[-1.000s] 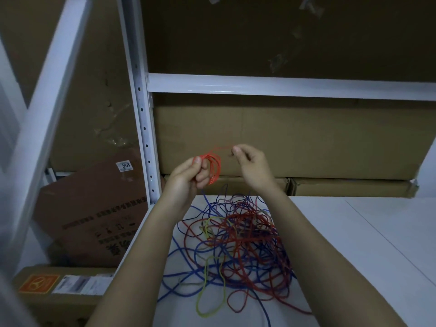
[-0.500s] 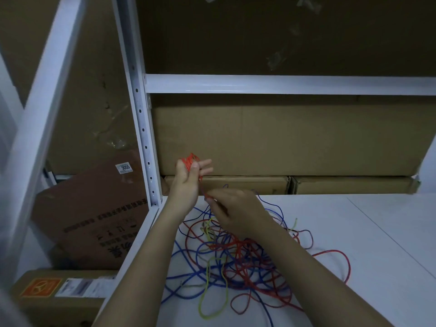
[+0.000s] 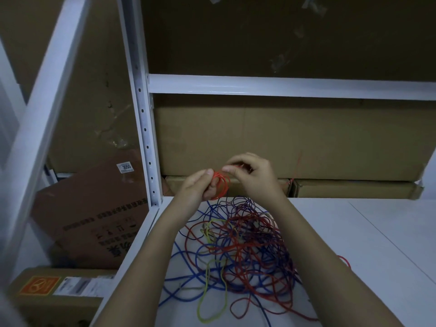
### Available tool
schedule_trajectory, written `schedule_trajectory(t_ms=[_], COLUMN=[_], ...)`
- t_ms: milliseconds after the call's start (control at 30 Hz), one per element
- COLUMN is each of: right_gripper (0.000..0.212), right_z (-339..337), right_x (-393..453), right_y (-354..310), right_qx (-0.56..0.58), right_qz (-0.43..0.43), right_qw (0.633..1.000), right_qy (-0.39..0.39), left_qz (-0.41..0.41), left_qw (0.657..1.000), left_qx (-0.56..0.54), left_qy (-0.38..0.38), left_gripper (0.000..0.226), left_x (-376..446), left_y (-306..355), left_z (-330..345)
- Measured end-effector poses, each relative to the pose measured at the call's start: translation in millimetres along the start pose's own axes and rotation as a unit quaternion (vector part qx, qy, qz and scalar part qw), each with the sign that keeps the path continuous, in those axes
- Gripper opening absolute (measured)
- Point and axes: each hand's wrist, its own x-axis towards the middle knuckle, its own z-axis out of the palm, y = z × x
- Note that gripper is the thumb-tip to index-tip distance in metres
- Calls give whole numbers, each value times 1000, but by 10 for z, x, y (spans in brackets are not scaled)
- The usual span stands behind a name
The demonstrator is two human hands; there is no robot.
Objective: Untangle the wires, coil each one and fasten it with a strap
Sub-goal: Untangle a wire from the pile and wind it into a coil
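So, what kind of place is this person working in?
Probably a storeroom or warehouse: white metal shelving with punched uprights, large cardboard boxes stacked at the back, and a labelled carton leaning beside the shelf.

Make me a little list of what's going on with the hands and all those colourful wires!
left hand: holds the small red coil
right hand: fingers pinch the red wire at the top of the coil
wire pile: red, blue and yellow wires, tangled, lying on the white shelf
strap: none seen
behind: cardboard boxes
coiling: under way, pile not yet sorted
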Motion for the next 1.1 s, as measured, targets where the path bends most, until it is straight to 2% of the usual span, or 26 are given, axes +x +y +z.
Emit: schedule_trajectory(t_ms=[100,167,233,333,433,533,700,833,967,1100], right_gripper=[17,12,20,26,23,23,6,11,14,15], right_z=[49,84,130,222,300,308,249,166,87,17], right_x=[-45,-106,-201,-342,-431,-460,-435,-310,-181,-58], right_y=[77,148,206,222,176,108,-124,-173,-147,-108], right_qx=[66,50,9,-85,-226,-267,-276,-259,-276,-173], right_qz=[63,108,129,44,-60,-113,-204,-248,-236,-139], right_qw=[996,992,986,986,962,945,936,933,931,975], right_qy=[-19,-50,-106,-140,-142,-150,-77,-24,36,30], left_qz=[1,4,9,11,16,17,20,1,-6,-18], left_qw=[995,982,977,976,982,986,988,984,991,998], left_qx=[-102,-186,-203,-190,-137,-67,75,157,122,55], left_qy=[-1,23,63,102,131,150,135,87,62,35], left_gripper=[33,31,30,26,21,25,25,28,27,30], left_x=[-3,15,44,75,89,110,98,46,21,10], left_y=[-3,-7,-19,-46,-80,-120,-141,-129,-71,-10], left_z=[-18,-41,-61,-40,-8,-11,-48,-47,-31,-16])
